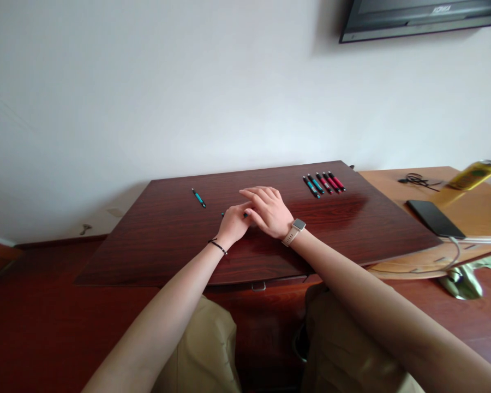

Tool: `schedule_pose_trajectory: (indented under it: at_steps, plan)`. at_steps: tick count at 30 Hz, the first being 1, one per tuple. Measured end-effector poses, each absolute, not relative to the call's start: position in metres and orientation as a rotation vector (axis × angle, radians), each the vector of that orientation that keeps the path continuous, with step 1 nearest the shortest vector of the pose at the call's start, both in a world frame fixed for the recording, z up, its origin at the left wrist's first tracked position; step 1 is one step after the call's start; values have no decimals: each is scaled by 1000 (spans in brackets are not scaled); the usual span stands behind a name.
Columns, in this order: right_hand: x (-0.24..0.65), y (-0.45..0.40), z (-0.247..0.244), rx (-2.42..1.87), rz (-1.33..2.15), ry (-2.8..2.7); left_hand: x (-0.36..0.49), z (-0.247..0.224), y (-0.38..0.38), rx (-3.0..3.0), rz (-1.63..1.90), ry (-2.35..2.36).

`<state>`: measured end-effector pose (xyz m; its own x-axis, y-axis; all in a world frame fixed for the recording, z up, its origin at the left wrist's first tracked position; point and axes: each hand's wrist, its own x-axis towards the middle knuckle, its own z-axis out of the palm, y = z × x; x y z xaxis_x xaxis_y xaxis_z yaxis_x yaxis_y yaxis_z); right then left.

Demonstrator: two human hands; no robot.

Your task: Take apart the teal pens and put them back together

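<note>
Pen (223, 214), mostly hidden, mid-way along the dark wood-grained desk (147, 234): one small teal-dark bit shows at the left hand's (233, 224) left edge, another between the hands. If both belong together, long axis runs roughly left to right; left hand nearer. Right hand (270, 212) overlaps the left one, fingers extended; whether either grips anything, cannot tell, undersides hidden. Loose teal pen (198, 198) lies well apart, left and far of the hands, slanting far-left to near-right; left hand nearer. Row of five pens (324, 183), two teal, three red, lies far right, nearer the right hand.
</note>
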<state>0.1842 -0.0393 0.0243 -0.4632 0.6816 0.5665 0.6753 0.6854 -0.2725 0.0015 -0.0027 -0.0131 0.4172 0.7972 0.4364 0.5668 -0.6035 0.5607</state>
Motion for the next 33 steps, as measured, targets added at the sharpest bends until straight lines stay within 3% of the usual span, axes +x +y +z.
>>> schedule_pose_trajectory:
  at_steps: [7,15,23,33]
  plan:
    - [187,-31,19,-1214,121,-1523,-1,-5,-5,2138,1229,1196]
    - [191,-12,9,-810,1228,-1256,1,-1,-6,2154,1305,1188]
    - [184,-11,7,-816,1118,-1285,2,-6,-4,2179,1273,1119]
    - [187,-5,3,-775,1240,-1048,3,-7,-6,2062,1361,1052]
